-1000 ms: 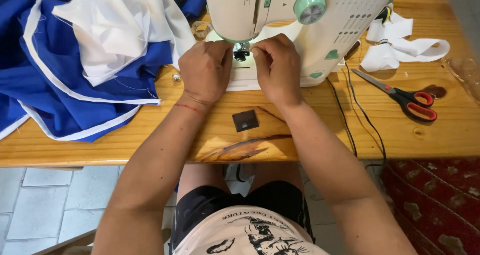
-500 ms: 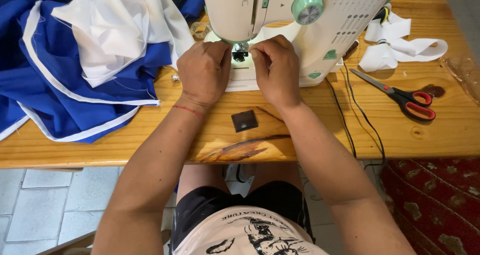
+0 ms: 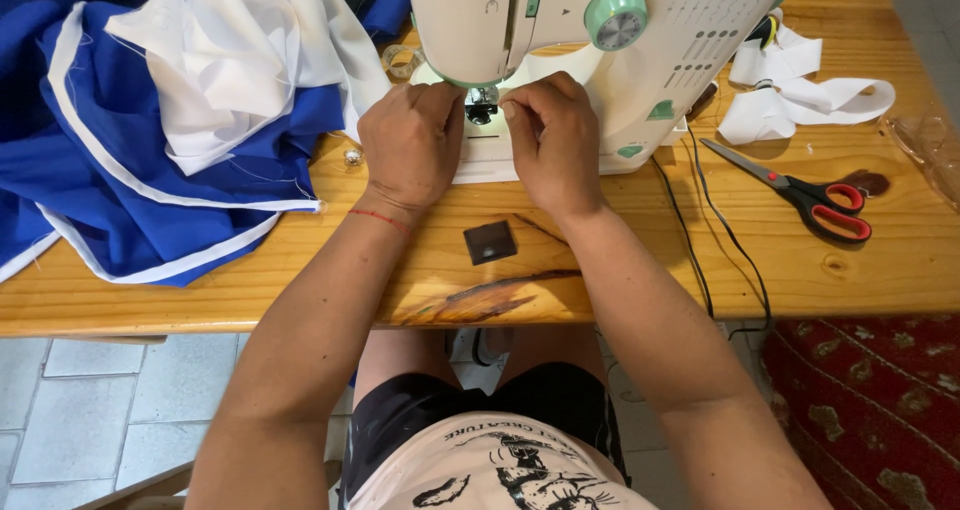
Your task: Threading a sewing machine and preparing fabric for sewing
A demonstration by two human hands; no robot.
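Both hands sit at the needle of the white sewing machine [image 3: 600, 50] on the wooden tabletop [image 3: 880, 270]. The left hand [image 3: 410, 145] lies flat, fingers together, pressing a white fabric piece [image 3: 485, 165] down; the right hand [image 3: 550, 140] pinches its edge beside the presser foot. Red-handled scissors [image 3: 810, 195] lie well apart to the right.

The sewing machine [image 3: 600, 60] stands at the back of the table [image 3: 300, 300]. The left hand [image 3: 410, 145] and right hand [image 3: 550, 145] lie on the table before it, either side of the presser foot [image 3: 482, 105]. A fabric heap [image 3: 170, 120] lies to the left, scissors [image 3: 800, 190] and a strip [image 3: 800, 95] to the right, and a square patch [image 3: 490, 242] lies nearer the table's front edge, between the forearms.
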